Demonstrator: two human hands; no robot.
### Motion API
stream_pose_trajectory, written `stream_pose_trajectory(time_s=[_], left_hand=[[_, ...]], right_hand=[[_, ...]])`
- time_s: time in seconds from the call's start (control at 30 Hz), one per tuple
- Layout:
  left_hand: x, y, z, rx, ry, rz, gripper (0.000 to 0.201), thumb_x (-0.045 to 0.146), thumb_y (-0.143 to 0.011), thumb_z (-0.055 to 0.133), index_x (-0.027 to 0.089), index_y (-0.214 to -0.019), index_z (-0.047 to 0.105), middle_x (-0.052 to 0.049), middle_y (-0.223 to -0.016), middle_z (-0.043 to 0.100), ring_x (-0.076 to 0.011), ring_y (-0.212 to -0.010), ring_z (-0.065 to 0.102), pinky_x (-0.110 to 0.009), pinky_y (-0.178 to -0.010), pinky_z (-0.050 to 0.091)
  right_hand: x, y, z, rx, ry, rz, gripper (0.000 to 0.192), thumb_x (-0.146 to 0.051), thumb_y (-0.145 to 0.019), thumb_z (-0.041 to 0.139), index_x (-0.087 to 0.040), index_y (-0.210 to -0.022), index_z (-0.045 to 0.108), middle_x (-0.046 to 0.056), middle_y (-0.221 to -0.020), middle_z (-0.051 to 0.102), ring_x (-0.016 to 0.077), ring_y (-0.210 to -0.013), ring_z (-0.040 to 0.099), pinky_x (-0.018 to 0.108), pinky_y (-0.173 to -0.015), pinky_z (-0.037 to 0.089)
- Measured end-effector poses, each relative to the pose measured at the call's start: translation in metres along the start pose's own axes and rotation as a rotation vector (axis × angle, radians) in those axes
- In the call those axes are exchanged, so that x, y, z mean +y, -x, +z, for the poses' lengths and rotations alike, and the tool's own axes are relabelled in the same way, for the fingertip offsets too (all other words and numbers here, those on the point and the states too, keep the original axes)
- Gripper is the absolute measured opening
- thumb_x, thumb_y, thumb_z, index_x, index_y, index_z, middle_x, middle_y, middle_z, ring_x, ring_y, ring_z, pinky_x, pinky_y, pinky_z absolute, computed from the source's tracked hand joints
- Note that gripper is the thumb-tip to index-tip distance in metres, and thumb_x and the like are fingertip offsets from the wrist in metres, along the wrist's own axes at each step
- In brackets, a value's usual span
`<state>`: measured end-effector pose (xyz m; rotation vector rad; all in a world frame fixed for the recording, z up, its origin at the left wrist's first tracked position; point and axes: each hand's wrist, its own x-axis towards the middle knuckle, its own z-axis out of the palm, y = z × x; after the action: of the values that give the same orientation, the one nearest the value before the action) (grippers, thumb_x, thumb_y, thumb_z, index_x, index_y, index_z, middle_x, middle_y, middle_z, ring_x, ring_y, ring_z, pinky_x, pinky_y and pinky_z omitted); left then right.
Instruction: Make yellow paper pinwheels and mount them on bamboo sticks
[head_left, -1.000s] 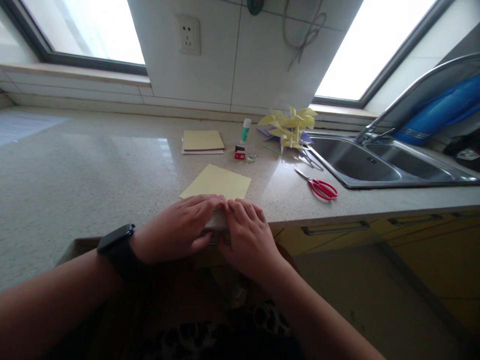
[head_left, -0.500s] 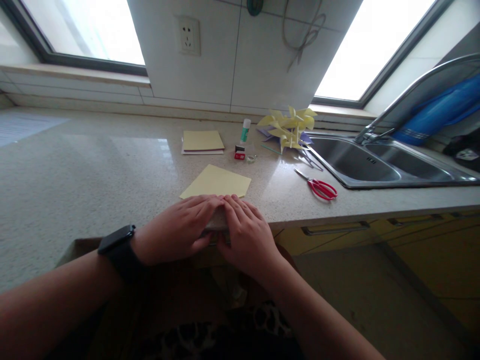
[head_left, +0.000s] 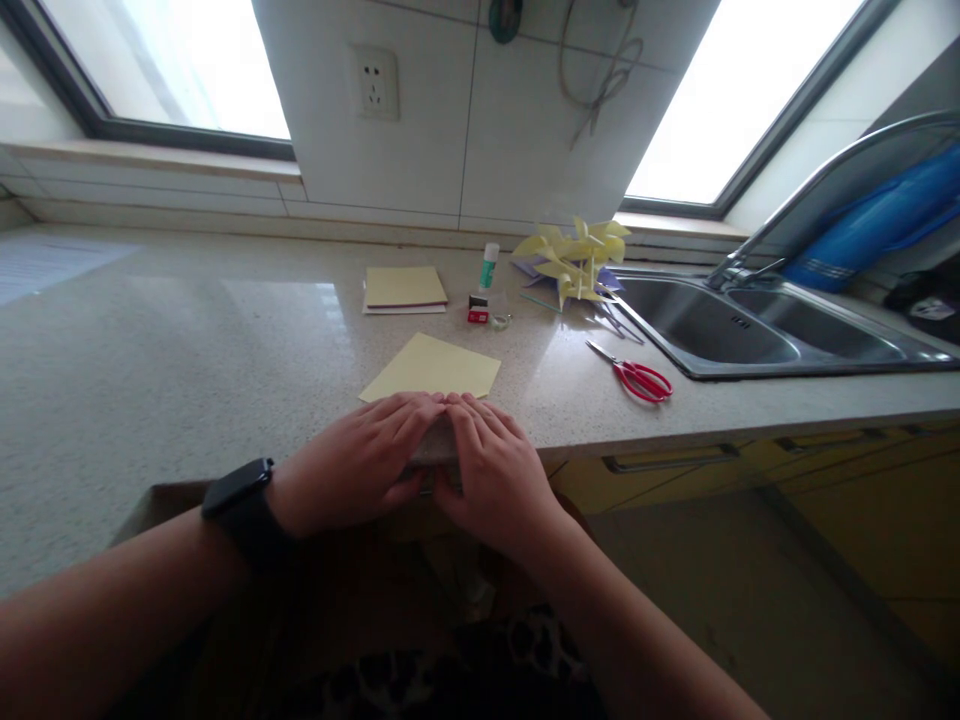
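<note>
Your left hand (head_left: 360,465) and right hand (head_left: 491,470) lie flat, palms down, fingertips meeting at the table (head_left: 150,360) front edge. Each grip is spread, pressing the near edge of a pale yellow paper sheet (head_left: 435,367), which lies flat. Farther off lie red scissors (head_left: 634,375).

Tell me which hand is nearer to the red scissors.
Right. The right hand rests at the counter's front edge, with the red scissors off to its right and farther back. The left hand lies beyond the right hand, farther from them.
</note>
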<state>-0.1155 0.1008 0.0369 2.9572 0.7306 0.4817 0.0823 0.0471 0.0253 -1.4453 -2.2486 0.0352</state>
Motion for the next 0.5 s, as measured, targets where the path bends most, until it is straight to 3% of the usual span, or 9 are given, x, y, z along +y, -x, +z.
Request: stream_pose_trajectory(time_s=[0.23,0.5], left_hand=[[0.005,-0.002,-0.004,-0.05,-0.04,-0.003,0.051,0.021,-0.09,0.062,0.011,-0.139,0.047,-0.015,-0.138,0.056,-0.0282,-0.131,0.049,-0.046,-0.115,0.042],[0.006,-0.003,-0.005,-0.037,-0.026,0.037,0.041,0.019,-0.095,0.054,0.011,-0.135,0.052,-0.014,-0.132,0.06,-0.0268,-0.127,0.052,-0.044,-0.114,0.043]], right_hand=[[-0.008,0.01,-0.007,0.008,-0.01,-0.006,0.053,-0.025,-0.084,0.058,-0.007,-0.134,0.051,0.015,-0.136,0.063,0.0278,-0.131,0.052,0.042,-0.118,0.031],[-0.003,0.025,0.0,0.015,0.006,-0.017,0.059,-0.021,-0.086,0.055,-0.008,-0.144,0.048,0.013,-0.15,0.053,0.0263,-0.14,0.044,0.042,-0.121,0.028]])
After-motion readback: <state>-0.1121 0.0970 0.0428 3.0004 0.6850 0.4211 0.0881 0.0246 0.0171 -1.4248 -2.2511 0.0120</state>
